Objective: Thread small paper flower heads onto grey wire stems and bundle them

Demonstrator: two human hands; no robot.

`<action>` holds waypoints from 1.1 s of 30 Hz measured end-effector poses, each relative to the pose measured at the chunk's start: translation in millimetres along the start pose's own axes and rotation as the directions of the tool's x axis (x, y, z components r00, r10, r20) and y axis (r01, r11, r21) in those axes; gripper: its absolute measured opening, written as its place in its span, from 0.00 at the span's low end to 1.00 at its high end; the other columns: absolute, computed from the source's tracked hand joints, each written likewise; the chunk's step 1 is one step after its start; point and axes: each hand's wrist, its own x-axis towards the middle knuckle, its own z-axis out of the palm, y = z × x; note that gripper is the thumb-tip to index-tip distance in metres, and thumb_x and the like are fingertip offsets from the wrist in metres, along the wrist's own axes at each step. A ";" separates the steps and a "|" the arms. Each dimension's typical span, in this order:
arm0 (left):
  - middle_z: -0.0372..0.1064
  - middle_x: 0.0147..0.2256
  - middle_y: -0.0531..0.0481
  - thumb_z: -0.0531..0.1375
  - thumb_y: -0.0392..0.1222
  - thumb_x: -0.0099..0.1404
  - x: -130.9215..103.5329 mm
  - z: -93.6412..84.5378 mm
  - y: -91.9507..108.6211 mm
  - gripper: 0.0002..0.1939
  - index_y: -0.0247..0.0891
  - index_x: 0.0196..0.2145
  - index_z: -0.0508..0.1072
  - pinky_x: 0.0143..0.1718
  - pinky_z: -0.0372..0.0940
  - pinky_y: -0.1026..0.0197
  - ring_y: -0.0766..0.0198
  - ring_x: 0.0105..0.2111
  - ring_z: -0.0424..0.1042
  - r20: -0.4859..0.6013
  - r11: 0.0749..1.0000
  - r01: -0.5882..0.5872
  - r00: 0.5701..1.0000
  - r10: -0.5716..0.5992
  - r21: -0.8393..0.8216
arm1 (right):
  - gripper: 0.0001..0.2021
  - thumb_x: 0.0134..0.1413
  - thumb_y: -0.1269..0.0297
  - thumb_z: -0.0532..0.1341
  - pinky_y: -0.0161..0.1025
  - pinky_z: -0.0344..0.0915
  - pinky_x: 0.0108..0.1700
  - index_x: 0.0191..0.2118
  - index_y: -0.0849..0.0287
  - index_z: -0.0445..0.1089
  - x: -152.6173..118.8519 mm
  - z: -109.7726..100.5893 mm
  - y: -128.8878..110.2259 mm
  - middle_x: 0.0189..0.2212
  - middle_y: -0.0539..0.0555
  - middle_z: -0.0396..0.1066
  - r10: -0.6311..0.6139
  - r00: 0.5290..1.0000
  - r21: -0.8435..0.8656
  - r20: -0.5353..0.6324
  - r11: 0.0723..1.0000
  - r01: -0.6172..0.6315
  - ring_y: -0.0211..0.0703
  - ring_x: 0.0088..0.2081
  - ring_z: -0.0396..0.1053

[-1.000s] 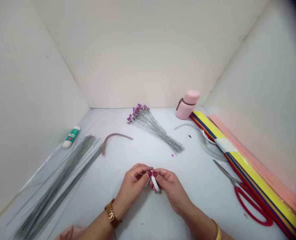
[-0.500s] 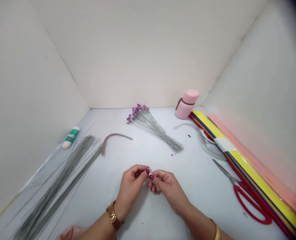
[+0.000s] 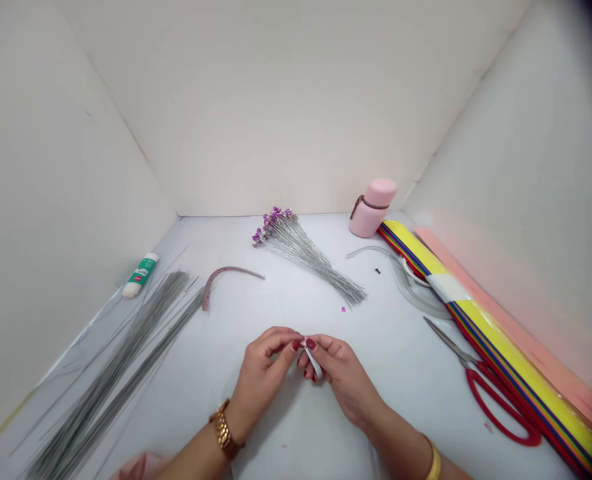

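Observation:
Close together at the front of the table, my left hand and my right hand meet fingertip to fingertip. Between them is a narrow white strip, with a small pinkish end at the pinch. My right thumb and fingers are closed on the strip, whose lower part hangs across the right fingers. The left thumb and index finger pinch the same small end, partly hiding it. Beyond the hands lies a bundle of silvery wire stems with purple shiny tips.
On the left lie grey wires, a glue stick and a curved pinkish strip. To the right are red-handled scissors, coloured paper strips, a clear curved strip and a pink bottle. A tiny purple piece lies mid-table.
The white strip, mostly hidden before, now shows below the fingertips, slanting down over the right fingers. Both hands have shifted their pinch slightly.

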 end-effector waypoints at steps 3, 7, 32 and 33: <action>0.66 0.24 0.51 0.51 0.42 0.62 3.3 2.6 3.3 0.11 0.36 0.35 0.71 0.32 0.65 0.57 0.62 0.25 0.70 0.075 0.979 0.107 0.993 -0.095 -0.173 | 0.12 0.52 0.57 0.57 0.31 0.49 0.23 0.30 0.62 0.68 -0.5 -0.7 -0.3 0.22 0.51 0.68 0.014 1.000 -0.003 0.013 1.000 -0.014 0.31 0.21 0.60; 0.63 0.19 0.54 0.52 0.41 0.62 4.5 6.1 7.3 0.10 0.35 0.33 0.70 0.28 0.66 0.56 0.62 0.21 0.70 0.143 0.957 0.156 0.982 -0.123 -0.243 | 0.13 0.52 0.57 0.57 0.31 0.50 0.23 0.27 0.63 0.68 -0.1 0.8 -1.1 0.21 0.51 0.68 0.020 0.999 -0.014 0.033 1.000 -0.020 0.31 0.20 0.59; 0.73 0.28 0.47 0.57 0.41 0.57 1.0 3.3 -5.0 0.08 0.34 0.32 0.73 0.34 0.64 0.61 0.62 0.30 0.69 -0.123 0.987 0.159 0.980 -0.155 0.022 | 0.12 0.49 0.56 0.60 0.33 0.56 0.24 0.27 0.61 0.68 -0.3 3.0 5.2 0.21 0.50 0.69 -0.068 0.992 -0.266 -0.107 0.963 0.037 0.34 0.21 0.62; 0.73 0.29 0.47 0.57 0.41 0.57 0.9 3.5 -4.9 0.08 0.35 0.32 0.73 0.34 0.64 0.61 0.62 0.30 0.70 -0.130 0.988 0.146 0.982 -0.139 0.047 | 0.12 0.49 0.56 0.59 0.33 0.56 0.24 0.27 0.61 0.68 -0.3 3.0 4.9 0.21 0.50 0.69 -0.071 0.992 -0.268 -0.107 0.963 0.040 0.34 0.21 0.62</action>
